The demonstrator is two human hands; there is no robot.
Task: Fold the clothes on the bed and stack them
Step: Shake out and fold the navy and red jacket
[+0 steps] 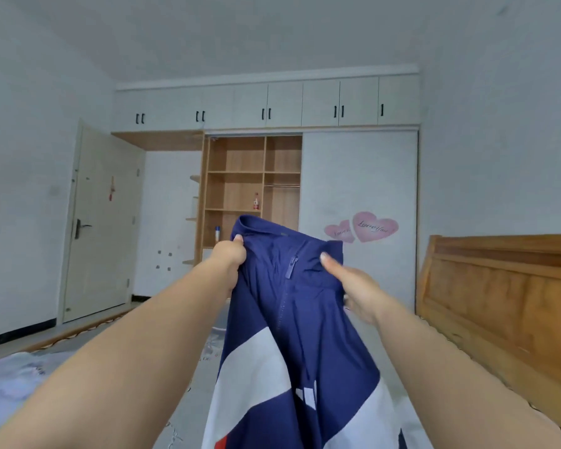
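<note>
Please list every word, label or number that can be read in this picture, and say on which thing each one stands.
"Love You": cursive, on the large pink heart sticker on the wardrobe sliding door.
Small pink heart sticker: cursive, too blurred to read.
Bottle label on the shelf: too small.
Jacket: no readable text.

Both arms outstretched; left hand (229, 254) clenched, right hand (353, 286) seemingly pinching.

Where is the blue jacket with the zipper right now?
In the head view the navy and white zip-up jacket hangs mid-frame, held up at its collar by the left hand and right hand, above the patterned bed sheet.
</note>
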